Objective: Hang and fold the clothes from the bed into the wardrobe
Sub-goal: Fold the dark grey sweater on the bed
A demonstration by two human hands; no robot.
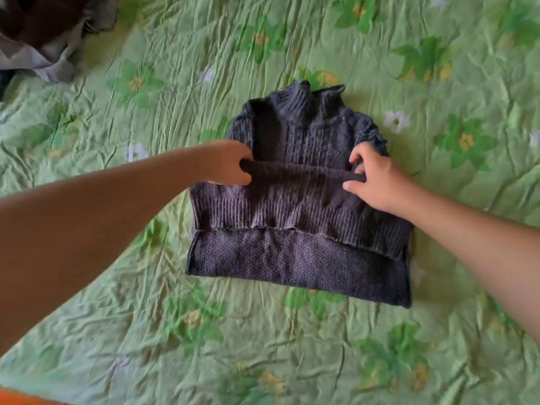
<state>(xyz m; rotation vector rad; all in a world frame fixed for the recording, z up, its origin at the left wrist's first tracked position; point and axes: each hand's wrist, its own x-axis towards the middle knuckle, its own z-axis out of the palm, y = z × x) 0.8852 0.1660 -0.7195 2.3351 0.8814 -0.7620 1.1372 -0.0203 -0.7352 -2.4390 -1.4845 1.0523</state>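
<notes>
A dark purple knitted sweater point(298, 252) with a high ribbed collar lies flat on the bed, its sleeves tucked in and its lower part doubled over. My left hand point(229, 163) pinches the sweater's left edge at mid-height. My right hand point(377, 182) pinches the right edge at the same height. Between the two hands the knit is raised into a straight crease running across the garment. The ribbed hem lies just below the hands.
A wrinkled green bedspread point(146, 287) with a flower print covers the bed. A heap of grey and dark clothes point(49, 33) lies at the far left corner. An orange strip point(17, 399) shows at the bottom left edge.
</notes>
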